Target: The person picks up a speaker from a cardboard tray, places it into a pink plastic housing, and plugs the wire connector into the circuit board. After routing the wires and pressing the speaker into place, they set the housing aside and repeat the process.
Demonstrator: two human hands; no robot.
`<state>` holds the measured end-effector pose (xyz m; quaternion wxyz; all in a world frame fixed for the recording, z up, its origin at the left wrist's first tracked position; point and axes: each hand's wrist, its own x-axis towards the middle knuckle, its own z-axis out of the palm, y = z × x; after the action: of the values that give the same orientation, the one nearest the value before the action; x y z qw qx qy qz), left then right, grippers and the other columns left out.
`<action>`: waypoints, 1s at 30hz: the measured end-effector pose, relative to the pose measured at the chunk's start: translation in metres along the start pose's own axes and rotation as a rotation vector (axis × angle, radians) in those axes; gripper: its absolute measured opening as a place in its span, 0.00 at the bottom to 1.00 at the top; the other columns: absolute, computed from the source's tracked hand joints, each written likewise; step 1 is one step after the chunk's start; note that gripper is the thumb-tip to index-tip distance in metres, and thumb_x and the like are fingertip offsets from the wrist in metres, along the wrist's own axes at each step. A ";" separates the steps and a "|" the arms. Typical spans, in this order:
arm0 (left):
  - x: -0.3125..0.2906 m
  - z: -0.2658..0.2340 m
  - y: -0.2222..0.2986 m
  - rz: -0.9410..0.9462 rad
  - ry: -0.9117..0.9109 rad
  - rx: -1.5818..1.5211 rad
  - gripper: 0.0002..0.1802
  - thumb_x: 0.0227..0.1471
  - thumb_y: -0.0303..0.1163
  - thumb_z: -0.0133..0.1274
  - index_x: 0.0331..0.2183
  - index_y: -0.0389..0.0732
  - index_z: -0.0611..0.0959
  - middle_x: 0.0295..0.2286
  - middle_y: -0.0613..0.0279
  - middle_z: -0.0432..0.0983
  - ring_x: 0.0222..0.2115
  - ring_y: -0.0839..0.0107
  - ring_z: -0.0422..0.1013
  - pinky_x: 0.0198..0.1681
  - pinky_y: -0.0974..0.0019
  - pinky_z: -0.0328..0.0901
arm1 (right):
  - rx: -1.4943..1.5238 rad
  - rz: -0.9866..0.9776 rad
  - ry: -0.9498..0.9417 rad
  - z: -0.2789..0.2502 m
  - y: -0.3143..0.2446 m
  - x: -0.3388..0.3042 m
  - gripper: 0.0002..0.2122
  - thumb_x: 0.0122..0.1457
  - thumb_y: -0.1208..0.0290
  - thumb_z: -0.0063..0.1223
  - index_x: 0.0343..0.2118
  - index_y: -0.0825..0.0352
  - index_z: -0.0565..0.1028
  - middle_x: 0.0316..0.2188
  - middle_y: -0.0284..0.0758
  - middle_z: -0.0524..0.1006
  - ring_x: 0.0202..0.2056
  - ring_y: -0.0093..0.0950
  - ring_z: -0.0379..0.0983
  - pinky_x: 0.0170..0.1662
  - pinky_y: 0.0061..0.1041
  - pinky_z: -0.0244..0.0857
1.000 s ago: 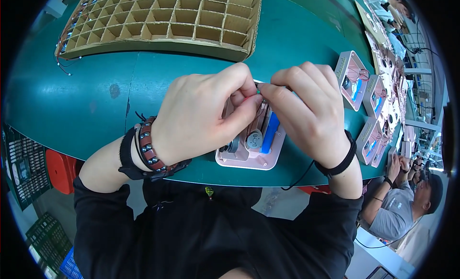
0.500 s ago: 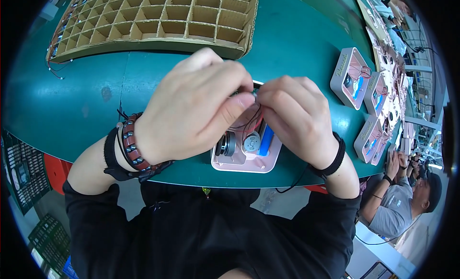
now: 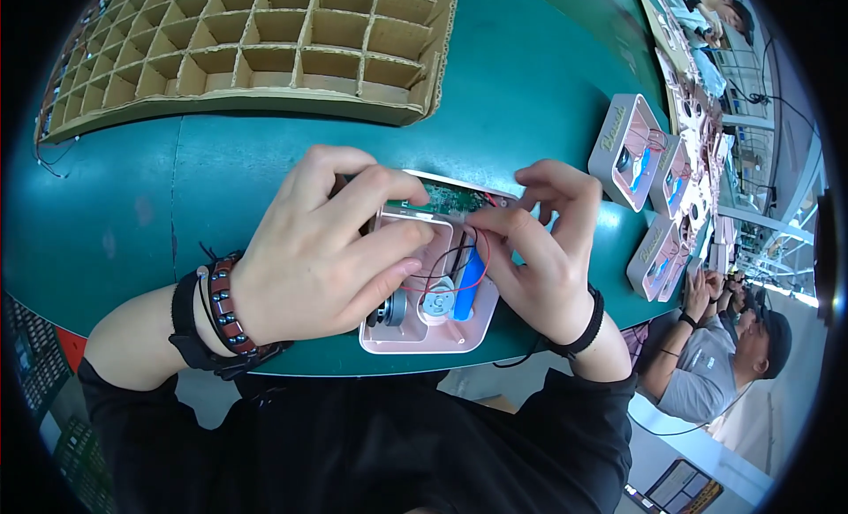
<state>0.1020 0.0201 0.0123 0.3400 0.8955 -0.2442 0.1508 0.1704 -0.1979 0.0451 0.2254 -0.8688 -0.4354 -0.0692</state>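
Head view: gold curly writing (image 3: 610,132) runs along the side of a pink box (image 3: 599,165) standing on the right. Dark marks show on a round gray part (image 3: 438,300), too small to read. That part sits in the open pink case (image 3: 415,347) in front of the person, on the green table (image 3: 106,205). The left hand (image 3: 309,249) has its fingers bent and spread, with a fingertip on the green board (image 3: 449,199). It hides the case's left side. The right hand (image 3: 552,258) has finger and thumb close together by the board; I cannot tell if they pinch anything. A blue block (image 3: 469,286) and thin wires (image 3: 487,258) lie near. Beyond is a cardboard tray (image 3: 265,109) with little squares.
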 end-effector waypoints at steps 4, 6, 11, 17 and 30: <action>-0.004 0.004 -0.001 -0.029 0.030 -0.017 0.11 0.38 0.29 0.60 0.31 0.42 0.81 0.43 0.63 0.72 0.41 0.58 0.62 0.44 0.60 0.60 | -0.085 -0.042 -0.078 -0.004 0.002 0.006 0.12 0.39 0.78 0.67 0.29 0.60 0.80 0.44 0.39 0.68 0.40 0.34 0.66 0.37 0.30 0.59; -0.004 0.006 -0.002 -0.021 0.048 -0.034 0.10 0.38 0.28 0.60 0.29 0.42 0.81 0.43 0.63 0.72 0.41 0.58 0.62 0.44 0.60 0.60 | -0.083 -0.048 -0.087 -0.004 0.002 0.008 0.12 0.39 0.77 0.67 0.29 0.60 0.79 0.44 0.39 0.68 0.41 0.34 0.66 0.38 0.30 0.59; -0.003 0.006 0.000 -0.048 0.080 -0.012 0.07 0.37 0.29 0.61 0.23 0.41 0.79 0.39 0.67 0.71 0.42 0.63 0.63 0.41 0.63 0.64 | -0.098 -0.051 -0.114 -0.004 0.000 0.010 0.11 0.39 0.77 0.66 0.29 0.60 0.79 0.45 0.40 0.70 0.42 0.36 0.66 0.39 0.31 0.59; -0.005 0.007 -0.002 -0.035 0.043 -0.044 0.09 0.37 0.27 0.59 0.28 0.41 0.80 0.42 0.62 0.72 0.40 0.57 0.62 0.44 0.61 0.60 | -0.126 -0.057 -0.104 -0.005 -0.003 0.014 0.11 0.38 0.79 0.64 0.28 0.61 0.78 0.44 0.37 0.72 0.43 0.36 0.67 0.41 0.31 0.58; -0.004 0.009 -0.001 -0.038 0.073 -0.046 0.09 0.36 0.27 0.59 0.27 0.41 0.81 0.42 0.63 0.72 0.40 0.58 0.62 0.43 0.62 0.61 | -0.301 -0.221 -0.236 -0.013 -0.010 0.036 0.10 0.37 0.78 0.61 0.24 0.60 0.73 0.41 0.30 0.73 0.47 0.32 0.71 0.46 0.32 0.55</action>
<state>0.1007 0.0162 0.0035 0.3718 0.8859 -0.2181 0.1711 0.1859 -0.1723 0.0712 0.0315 -0.8417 -0.5362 -0.0554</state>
